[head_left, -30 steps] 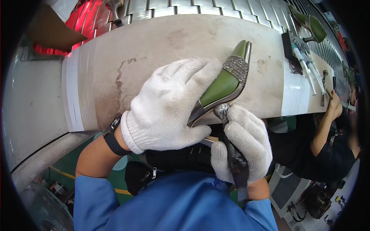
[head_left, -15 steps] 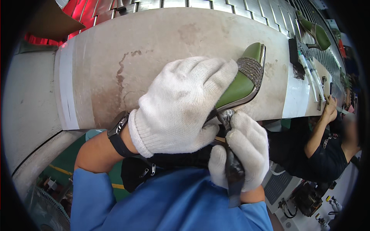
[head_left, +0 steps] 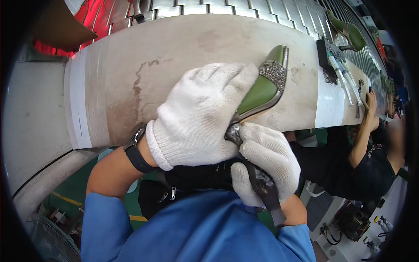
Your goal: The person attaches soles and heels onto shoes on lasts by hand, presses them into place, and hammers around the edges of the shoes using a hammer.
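Note:
A green shoe (head_left: 262,92) with a band of glittery strands lies on the worktable, its toe pointing away from me and to the right. My gloved left hand (head_left: 200,115) is closed over the shoe's rear half and hides most of the heel end. In my gloved right hand (head_left: 270,159) is a dark, worn hand tool (head_left: 263,185) with a rounded shiny head and a flat, flared lower end; its exact kind is unclear. The tool's head sits close against the shoe's heel end, but the glove hides whether they touch.
The pale worktable (head_left: 174,48) borders a slatted metal conveyor (head_left: 231,8). Another green shoe (head_left: 347,31) stands on it at the right. Near the table's right end are a black holder (head_left: 325,54) and slim white tools (head_left: 345,81). A co-worker's arm (head_left: 366,120) reaches in there.
My right hand has turned the tool: its head has moved left and slightly up, and its lower end has swung right. The left hand keeps its hold. The view has shifted slightly.

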Available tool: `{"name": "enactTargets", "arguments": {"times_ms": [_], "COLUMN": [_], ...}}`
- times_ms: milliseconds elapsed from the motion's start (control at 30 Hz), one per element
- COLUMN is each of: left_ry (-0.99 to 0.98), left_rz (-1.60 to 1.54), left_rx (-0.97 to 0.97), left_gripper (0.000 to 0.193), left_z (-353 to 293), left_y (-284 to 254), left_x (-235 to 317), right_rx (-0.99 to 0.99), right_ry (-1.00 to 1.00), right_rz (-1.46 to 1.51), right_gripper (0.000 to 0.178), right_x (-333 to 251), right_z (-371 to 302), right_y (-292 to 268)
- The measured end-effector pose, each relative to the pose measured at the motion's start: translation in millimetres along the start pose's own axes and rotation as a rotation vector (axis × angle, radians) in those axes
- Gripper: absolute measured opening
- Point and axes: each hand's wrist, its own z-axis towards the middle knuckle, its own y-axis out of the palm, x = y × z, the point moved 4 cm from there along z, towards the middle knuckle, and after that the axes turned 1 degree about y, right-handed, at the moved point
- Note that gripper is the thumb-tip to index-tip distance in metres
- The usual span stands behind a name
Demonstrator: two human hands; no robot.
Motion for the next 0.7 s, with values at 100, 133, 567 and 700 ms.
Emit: {"name": "enactTargets", "arguments": {"times_ms": [100, 133, 567, 700], "left_ry": [-0.011, -0.035, -0.221, -0.182], "left_rz": [0.034, 0.053, 0.128, 0.222], "left_rx": [-0.047, -0.072, -0.386, -0.332], "left_gripper": [0.096, 0.098, 0.077, 0.084], "left_z": [3.7, 5.9, 69.6, 62.0], "left_y": [-2.3, -3.3, 19.1, 22.8], "left_x": [5.4, 6.6, 12.1, 17.0], "right_rx": [-0.042, -0.119, 0.228, 0.175], "right_ry": [0.103, 0.211, 0.525, 0.501], "right_rz": [0.130, 0.230, 0.384, 0.398], "right_gripper": [0.036, 0.035, 0.026, 0.031], "right_x": [4.5, 5.8, 44.9, 54.7], "right_z": [7.0, 9.0, 18.7, 32.9], "right_y": [-13.8, -20.2, -74.9, -78.5]}}
